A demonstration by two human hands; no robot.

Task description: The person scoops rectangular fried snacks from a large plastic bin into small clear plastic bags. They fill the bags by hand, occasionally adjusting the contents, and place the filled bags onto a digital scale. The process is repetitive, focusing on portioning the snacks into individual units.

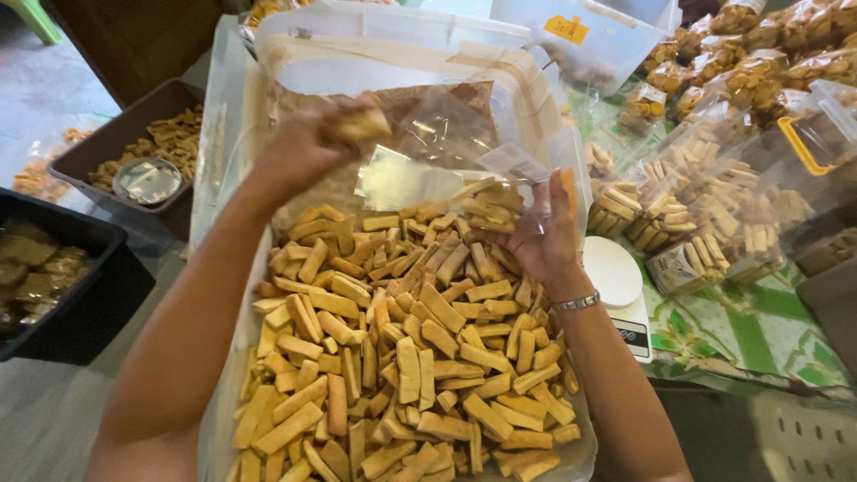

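Observation:
A large clear plastic-lined bin point(234, 134) holds a heap of golden rectangular biscuit sticks point(393, 357). My left hand point(308, 143) is raised over the bin's far part, fingers closed on a few biscuit sticks point(364, 123). My right hand point(543, 234), with a metal bracelet on the wrist, grips a small clear plastic bag point(446, 178) that lies open toward the left hand and has several sticks in its lower end.
A white kitchen scale point(618, 284) stands right of the bin on a green patterned cloth point(750, 330). Filled biscuit bags point(705, 223) pile up at right. Brown tray point(98, 147) and black tray point(98, 286) of snacks sit at left. Clear lidded tubs point(589, 36) stand behind.

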